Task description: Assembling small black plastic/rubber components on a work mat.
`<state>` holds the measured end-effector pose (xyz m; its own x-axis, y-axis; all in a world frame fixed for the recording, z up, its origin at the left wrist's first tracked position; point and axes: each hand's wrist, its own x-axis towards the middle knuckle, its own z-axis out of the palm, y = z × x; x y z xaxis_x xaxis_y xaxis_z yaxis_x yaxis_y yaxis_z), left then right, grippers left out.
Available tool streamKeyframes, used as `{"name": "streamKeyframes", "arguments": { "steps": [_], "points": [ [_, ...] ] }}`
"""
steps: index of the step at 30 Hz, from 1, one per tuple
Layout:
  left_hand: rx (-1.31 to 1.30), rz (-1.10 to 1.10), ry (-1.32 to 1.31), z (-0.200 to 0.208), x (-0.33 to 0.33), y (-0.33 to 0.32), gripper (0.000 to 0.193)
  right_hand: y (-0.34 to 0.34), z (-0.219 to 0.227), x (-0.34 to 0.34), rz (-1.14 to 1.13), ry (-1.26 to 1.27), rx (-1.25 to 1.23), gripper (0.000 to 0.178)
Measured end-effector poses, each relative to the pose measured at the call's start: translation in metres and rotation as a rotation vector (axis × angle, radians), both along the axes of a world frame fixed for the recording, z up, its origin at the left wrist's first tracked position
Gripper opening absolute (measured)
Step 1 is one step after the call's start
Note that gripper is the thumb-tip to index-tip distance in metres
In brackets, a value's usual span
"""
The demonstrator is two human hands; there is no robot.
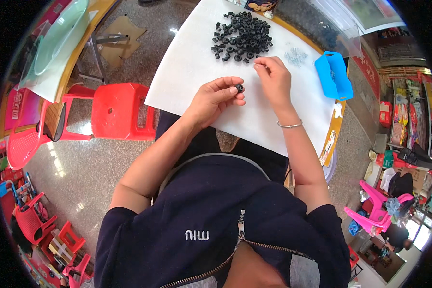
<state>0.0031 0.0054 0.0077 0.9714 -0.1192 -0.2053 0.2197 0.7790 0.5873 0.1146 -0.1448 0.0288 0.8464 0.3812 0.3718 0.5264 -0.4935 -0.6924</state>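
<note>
My left hand (218, 98) pinches a small round black part (239, 88) with a hole in it, between thumb and fingers, above the white tabletop (187, 72). To its right, my right hand (275, 79) has thumb and forefinger pressed together. Whatever is between those fingertips is too small to make out. Just beyond both hands lies a heap of similar small black parts (247, 36). A scatter of thin, silvery pieces (296, 56) lies right of the heap, beside my right hand.
At the table's right edge stands a blue plastic basket (335, 79) with something small inside. A red stool (115, 110) is left of the table, near a red chair (26, 144). A pale green basin (65, 36) rests at the far left. Pink stools (377, 209) stand at the right.
</note>
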Motion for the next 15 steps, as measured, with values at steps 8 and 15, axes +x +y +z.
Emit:
{"name": "streamKeyframes", "arguments": {
  "steps": [8, 15],
  "points": [
    [0.000, -0.014, -0.003, 0.000, -0.001, 0.003, 0.027, 0.021, -0.009, 0.010, 0.081, -0.367, -0.312, 0.010],
    [-0.032, -0.012, -0.006, -0.001, -0.001, 0.002, 0.026, -0.006, 0.001, -0.010, 0.078, 0.198, 0.060, 0.018]
  ]
}}
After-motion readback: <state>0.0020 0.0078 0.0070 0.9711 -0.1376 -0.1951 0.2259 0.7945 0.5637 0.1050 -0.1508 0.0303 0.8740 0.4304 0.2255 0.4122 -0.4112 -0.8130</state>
